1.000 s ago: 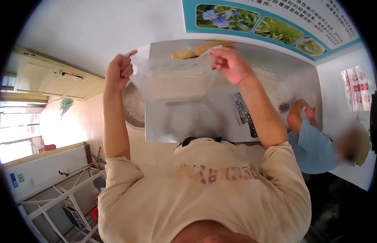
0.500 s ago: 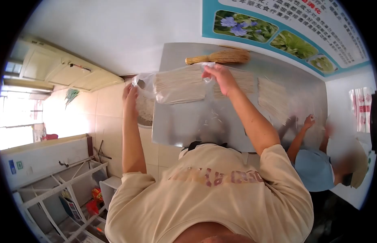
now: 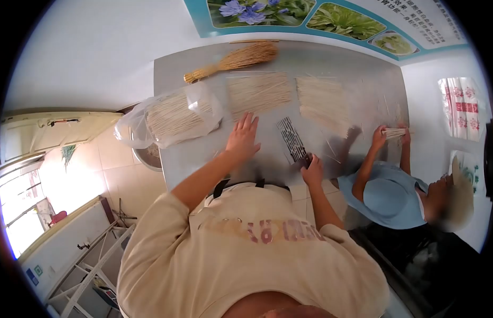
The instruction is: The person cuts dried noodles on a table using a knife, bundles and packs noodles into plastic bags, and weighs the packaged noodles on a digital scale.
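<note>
My left hand (image 3: pixel 244 139) lies flat with fingers stretched, its fingertips at the near edge of the middle batch of thin dry noodles (image 3: pixel 260 93). My right hand (image 3: pixel 312 170), near the table's front edge, is closed around the dark handle of a broad knife (image 3: pixel 292 140). The knife's blade looks streaked black and white and points away from me. Left of my left hand, a clear plastic bag (image 3: pixel 209 106) lies over another batch of noodles (image 3: pixel 175 116). A third batch of noodles (image 3: pixel 321 103) lies beyond the knife on the right.
A straw hand broom (image 3: pixel 236 61) lies along the back of the metal table (image 3: pixel 193 161). At the right, a co-worker in a blue top (image 3: pixel 387 199) holds a small noodle bundle (image 3: pixel 395 132) with both hands. A round basin (image 3: pixel 147 155) stands beyond the table's left edge.
Both hands have let go of the plastic bag, which now lies over the left noodles. My left hand has moved right onto the table; my right hand has come back and taken the knife.
</note>
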### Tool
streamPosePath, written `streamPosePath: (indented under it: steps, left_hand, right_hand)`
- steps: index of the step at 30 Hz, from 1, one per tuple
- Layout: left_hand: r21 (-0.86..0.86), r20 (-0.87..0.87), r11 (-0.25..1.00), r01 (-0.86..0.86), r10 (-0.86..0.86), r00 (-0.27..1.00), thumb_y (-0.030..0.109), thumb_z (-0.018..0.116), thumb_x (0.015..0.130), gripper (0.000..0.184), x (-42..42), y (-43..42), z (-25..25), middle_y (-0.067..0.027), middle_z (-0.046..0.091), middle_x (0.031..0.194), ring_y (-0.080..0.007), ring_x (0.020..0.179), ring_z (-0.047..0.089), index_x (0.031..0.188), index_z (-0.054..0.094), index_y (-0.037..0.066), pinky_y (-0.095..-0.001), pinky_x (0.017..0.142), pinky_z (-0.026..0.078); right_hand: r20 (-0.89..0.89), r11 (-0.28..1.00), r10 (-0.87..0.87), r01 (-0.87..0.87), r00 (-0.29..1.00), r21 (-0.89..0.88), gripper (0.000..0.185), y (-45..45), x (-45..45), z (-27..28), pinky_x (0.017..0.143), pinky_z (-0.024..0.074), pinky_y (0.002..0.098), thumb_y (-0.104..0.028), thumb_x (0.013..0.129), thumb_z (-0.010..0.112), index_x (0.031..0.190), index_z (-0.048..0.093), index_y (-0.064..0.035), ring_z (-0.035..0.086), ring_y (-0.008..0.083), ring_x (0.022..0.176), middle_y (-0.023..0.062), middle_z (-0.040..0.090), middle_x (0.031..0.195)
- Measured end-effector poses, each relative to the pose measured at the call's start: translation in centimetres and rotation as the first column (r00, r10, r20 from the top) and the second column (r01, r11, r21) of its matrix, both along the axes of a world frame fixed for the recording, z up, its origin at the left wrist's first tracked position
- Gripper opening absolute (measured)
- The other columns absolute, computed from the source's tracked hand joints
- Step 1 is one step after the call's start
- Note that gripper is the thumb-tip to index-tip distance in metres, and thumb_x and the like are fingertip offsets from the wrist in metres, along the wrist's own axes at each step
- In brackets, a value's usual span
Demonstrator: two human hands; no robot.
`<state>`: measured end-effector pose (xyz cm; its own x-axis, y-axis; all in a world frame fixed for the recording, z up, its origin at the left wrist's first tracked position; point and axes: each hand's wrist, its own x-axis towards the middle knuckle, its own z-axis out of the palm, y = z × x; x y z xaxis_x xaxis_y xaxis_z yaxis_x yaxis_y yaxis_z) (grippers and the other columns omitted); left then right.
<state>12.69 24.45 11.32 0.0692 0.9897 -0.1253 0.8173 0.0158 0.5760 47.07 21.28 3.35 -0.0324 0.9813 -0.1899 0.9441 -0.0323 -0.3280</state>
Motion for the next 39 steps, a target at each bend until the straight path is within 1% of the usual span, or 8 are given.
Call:
streamPosePath:
  steps: [5, 9, 12, 13, 19, 24, 35, 39]
  left_hand:
    - [0.137, -0.613, 0.964, 0.227, -0.097, 0.784, 0.032, 0.077, 0.073, 0.101, 0.1, 8.4, -11.7, -0.0233, 0.026, 0.16, -0.0365, 0.151, 0.02, 0.154, 0.027, -0.001, -0.0529, 0.121, 0.02]
    - [-0.107, -0.573, 0.987, 0.12, -0.16, 0.804, 0.041, 0.084, 0.066, 0.12, -1.7, 15.4, -7.8, -0.0261, 0.014, 0.163, -0.0369, 0.154, 0.012, 0.158, 0.016, 0.002, -0.053, 0.123, 0.014]
    - [-0.302, -0.549, 0.949, 0.087, -0.248, 0.798, 0.047, 0.089, 0.062, 0.135, -2.6, 19.0, -7.4, -0.0257, 0.008, 0.164, -0.0379, 0.154, 0.007, 0.159, 0.005, 0.002, -0.0526, 0.123, 0.014]
    - [-0.306, -0.551, 0.949, 0.082, -0.246, 0.797, 0.047, 0.089, 0.062, 0.135, -2.7, 19.7, -7.5, -0.0257, 0.008, 0.164, -0.0379, 0.154, 0.007, 0.159, 0.005, 0.002, -0.0526, 0.123, 0.014]
    - [-0.284, -0.608, 0.953, 0.104, -0.263, 0.749, 0.023, 0.078, 0.072, 0.085, -2.2, 19.7, -10.2, -0.0209, 0.045, 0.142, -0.0356, 0.137, 0.041, 0.144, 0.038, 0.003, -0.0516, 0.114, 0.033]
    - [-0.08, -0.401, 0.986, -0.147, 0.104, 0.91, 0.008, 0.067, 0.071, 0.036, 1.1, 14.9, -11.3, -0.0127, 0.06, 0.109, -0.0328, 0.107, 0.057, 0.105, 0.058, 0.006, -0.0452, 0.09, 0.048]
    - [0.169, -0.212, 0.978, -0.12, 0.155, 0.965, 0.009, 0.067, 0.071, 0.034, 5.8, 5.9, -10.9, -0.0113, 0.062, 0.106, -0.0324, 0.102, 0.059, 0.105, 0.06, 0.008, -0.0426, 0.085, 0.048]
    - [-0.169, -0.122, 0.974, -0.15, 0.131, 0.984, 0.01, 0.069, 0.074, 0.033, 4.0, 7.2, -8.0, -0.0085, 0.063, 0.091, -0.0301, 0.088, 0.063, 0.106, 0.059, 0.007, -0.0425, 0.081, 0.051]
  right_hand:
    - [-0.05, 0.995, 0.1, -0.1, 0.994, -0.004, 0.061, 1.1, -0.6, -0.8, 0.093, 0.0473, 0.047, -0.009, 0.077, 0.066, 0.135, 0.048, -0.0042, 0.056, 0.0394, 0.11, 0.0183, 0.058, 0.117]
    - [-0.339, 0.998, 0.055, -0.054, 0.939, 0.011, 0.055, 0.8, -0.7, -3.7, 0.077, 0.0525, 0.0438, -0.005, 0.075, 0.066, 0.128, 0.052, -0.0067, 0.064, 0.0317, 0.094, 0.0134, 0.063, 0.112]
    - [-0.656, 0.685, -0.679, -0.038, 0.331, -0.728, 0.024, 0.8, -0.3, -5.8, 0.061, 0.0524, 0.0314, -0.003, 0.082, 0.066, 0.105, 0.059, -0.0045, 0.069, 0.0191, 0.076, 0.0073, 0.069, 0.091]
    - [-0.655, 0.682, -0.679, -0.044, 0.332, -0.73, 0.024, 1.6, -1.1, -4.5, 0.061, 0.0524, 0.0314, -0.003, 0.082, 0.066, 0.105, 0.059, -0.0045, 0.069, 0.0191, 0.076, 0.0073, 0.069, 0.091]
    - [-0.546, 0.543, -0.838, -0.145, -0.022, -0.827, 0.018, 3.3, -3.3, -3.1, 0.074, 0.0578, 0.0348, -0.001, 0.094, 0.06, 0.11, 0.055, -0.0058, 0.07, 0.0232, 0.097, 0.0105, 0.069, 0.103]
    - [-0.582, 0.601, -0.799, -0.205, -0.151, -0.772, 0.031, 3.9, -4.5, -3.4, 0.088, 0.0572, 0.0381, -0.003, 0.096, 0.06, 0.126, 0.053, -0.0046, 0.065, 0.0239, 0.113, 0.0105, 0.062, 0.12]
    - [-0.642, 0.618, -0.765, -0.34, -0.051, -0.709, 0.034, 5.9, -2.7, -4.0, 0.079, 0.0567, 0.036, -0.001, 0.094, 0.06, 0.127, 0.053, -0.006, 0.067, 0.0219, 0.1, 0.01, 0.067, 0.11]
    - [-0.693, 0.631, -0.714, -0.34, 0.094, -0.697, 0.036, 7.4, -1.0, -2.7, 0.074, 0.0553, 0.0326, 0.0, 0.094, 0.058, 0.13, 0.054, -0.0055, 0.067, 0.019, 0.096, 0.0096, 0.067, 0.107]
